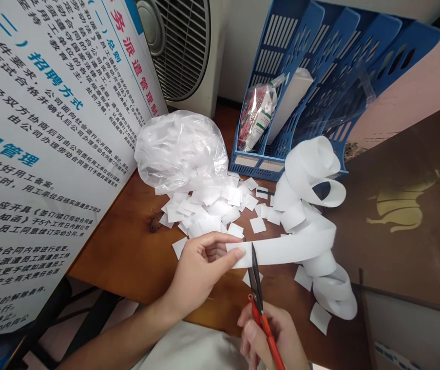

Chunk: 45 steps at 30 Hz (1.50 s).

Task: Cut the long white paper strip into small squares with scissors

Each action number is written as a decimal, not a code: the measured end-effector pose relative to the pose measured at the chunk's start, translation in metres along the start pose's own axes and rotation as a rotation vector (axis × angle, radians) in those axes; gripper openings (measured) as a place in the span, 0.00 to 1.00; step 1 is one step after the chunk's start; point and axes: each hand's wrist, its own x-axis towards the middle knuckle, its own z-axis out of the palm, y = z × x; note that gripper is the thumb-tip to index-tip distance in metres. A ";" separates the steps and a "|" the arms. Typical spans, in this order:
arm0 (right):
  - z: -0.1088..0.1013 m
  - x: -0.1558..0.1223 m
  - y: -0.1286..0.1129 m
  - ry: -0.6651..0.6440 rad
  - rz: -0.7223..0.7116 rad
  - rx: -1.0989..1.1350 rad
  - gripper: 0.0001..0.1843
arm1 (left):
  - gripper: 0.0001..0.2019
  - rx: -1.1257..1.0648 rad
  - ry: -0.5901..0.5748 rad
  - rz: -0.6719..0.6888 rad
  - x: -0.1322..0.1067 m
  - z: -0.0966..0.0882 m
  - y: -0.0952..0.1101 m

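Note:
My left hand (204, 267) pinches the end of a long white strip (292, 248) between thumb and fingers. The strip runs right into a loose, curling heap. My right hand (271, 331) is wrapped round the red handles of a pair of scissors (257, 288). Their dark blades point away from me and cross the strip just right of my left thumb. Whether the blades are parted is hard to make out. Beyond my hands lies a pile of white cut squares (204, 216), with a few more squares scattered around.
A clear plastic bag (181, 149) with white pieces stands behind the pile. At the back right is a blue file rack (256, 167) holding a packet. A fan (181, 46) stands behind, a printed board (50, 154) on the left, and a brown panel (416, 257) on the right.

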 end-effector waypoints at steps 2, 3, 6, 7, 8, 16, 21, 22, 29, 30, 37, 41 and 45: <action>0.000 0.001 0.000 -0.007 0.023 0.005 0.43 | 0.12 -0.002 0.001 -0.001 0.001 0.000 0.001; 0.000 0.002 0.000 -0.012 0.027 0.002 0.43 | 0.12 -0.005 0.001 -0.003 0.001 0.000 0.001; -0.003 0.005 0.004 -0.028 0.033 -0.013 0.42 | 0.11 -0.014 -0.002 -0.004 0.002 0.000 0.001; -0.004 0.006 0.007 -0.042 0.034 -0.022 0.42 | 0.11 -0.014 -0.003 -0.003 0.002 -0.001 0.000; -0.006 0.007 0.009 -0.058 0.031 -0.029 0.42 | 0.11 -0.011 -0.003 -0.002 0.002 -0.001 -0.001; -0.012 0.013 0.019 -0.112 0.048 -0.025 0.39 | 0.11 0.016 -0.002 -0.003 0.001 -0.003 -0.002; -0.010 0.011 0.018 -0.103 0.017 -0.030 0.39 | 0.11 0.026 -0.007 -0.002 0.001 -0.003 -0.002; -0.010 0.011 0.019 -0.104 0.014 -0.031 0.39 | 0.11 0.026 -0.007 -0.002 0.002 -0.004 -0.002; -0.009 0.015 0.028 -0.092 0.057 -0.007 0.39 | 0.12 0.016 -0.030 -0.011 0.003 -0.006 -0.003; -0.009 0.016 0.028 -0.094 0.059 -0.004 0.39 | 0.12 0.015 -0.032 -0.013 0.003 -0.006 -0.003; -0.008 0.019 0.031 -0.100 0.075 0.032 0.38 | 0.12 0.008 -0.031 -0.018 0.005 -0.006 -0.003; -0.007 0.020 0.031 -0.099 0.124 0.069 0.39 | 0.12 -0.008 -0.040 -0.033 0.007 -0.006 -0.004; -0.004 0.020 0.030 -0.074 0.157 0.072 0.38 | 0.13 0.007 -0.034 -0.035 0.007 -0.007 -0.004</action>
